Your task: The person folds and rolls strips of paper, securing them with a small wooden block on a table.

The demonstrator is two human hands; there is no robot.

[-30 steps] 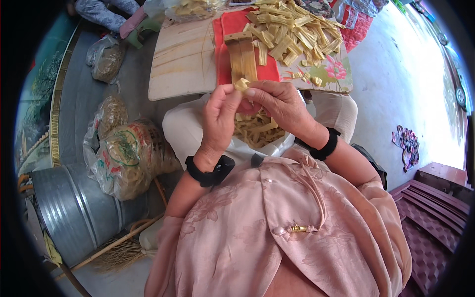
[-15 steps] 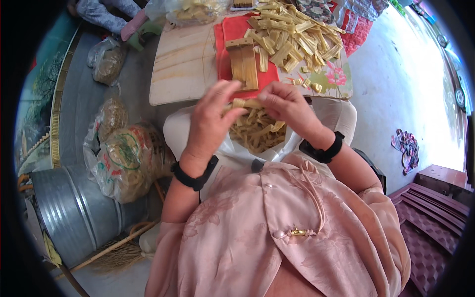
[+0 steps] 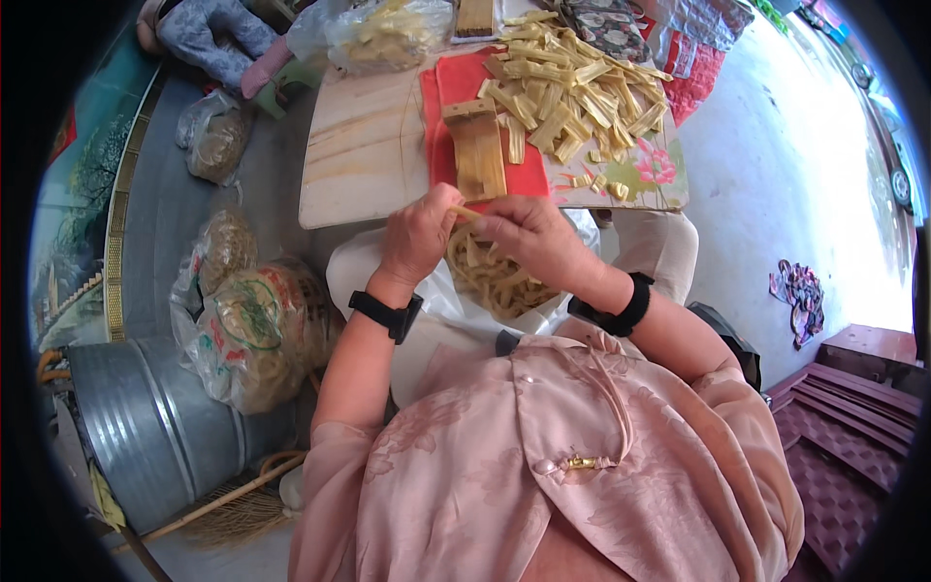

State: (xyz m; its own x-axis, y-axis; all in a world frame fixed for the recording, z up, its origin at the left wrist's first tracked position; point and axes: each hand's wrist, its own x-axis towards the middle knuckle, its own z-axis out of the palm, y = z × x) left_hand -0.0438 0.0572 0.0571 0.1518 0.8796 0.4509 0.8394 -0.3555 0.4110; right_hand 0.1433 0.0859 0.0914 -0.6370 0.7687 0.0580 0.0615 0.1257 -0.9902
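The table (image 3: 359, 160) is pale, matt bare wood with visible grain. On it lies a red cloth (image 3: 456, 92), matt, under dry, straw-coloured strips (image 3: 572, 87) with a fibrous look. The tub (image 3: 145, 427) is dull, ribbed grey metal. The bags (image 3: 252, 330) are thin, glossy clear plastic. The blouse (image 3: 543, 466) is soft pink cloth with a faint sheen.

red cloth (image 3: 456, 116), yellow strips (image 3: 567, 92), black wristbands (image 3: 386, 313)

Clear plastic bags (image 3: 257, 335) w/ green-red print, left by metal tub; another clear bag (image 3: 388, 29) top centre.
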